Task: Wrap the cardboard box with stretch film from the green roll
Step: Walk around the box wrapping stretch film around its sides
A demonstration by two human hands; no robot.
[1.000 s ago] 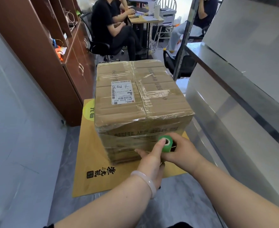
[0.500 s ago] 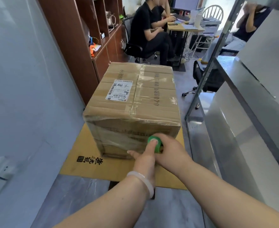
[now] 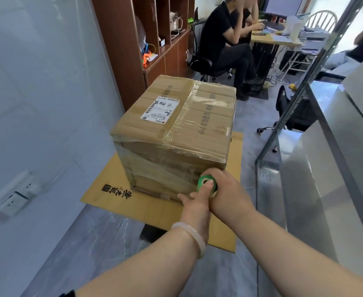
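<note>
Lower centre: right hand (image 3: 226, 190) grips the green roll (image 3: 202, 181) against the cardboard box (image 3: 176, 133); left hand (image 3: 195, 203), forefinger straight, presses its core.

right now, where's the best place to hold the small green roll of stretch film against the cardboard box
Probably grip its round body from the right. The small green roll of stretch film stands upright against the near face of the brown cardboard box, core end up; the right hand wraps it there, and a finger of the left hand steadies the top.
</note>
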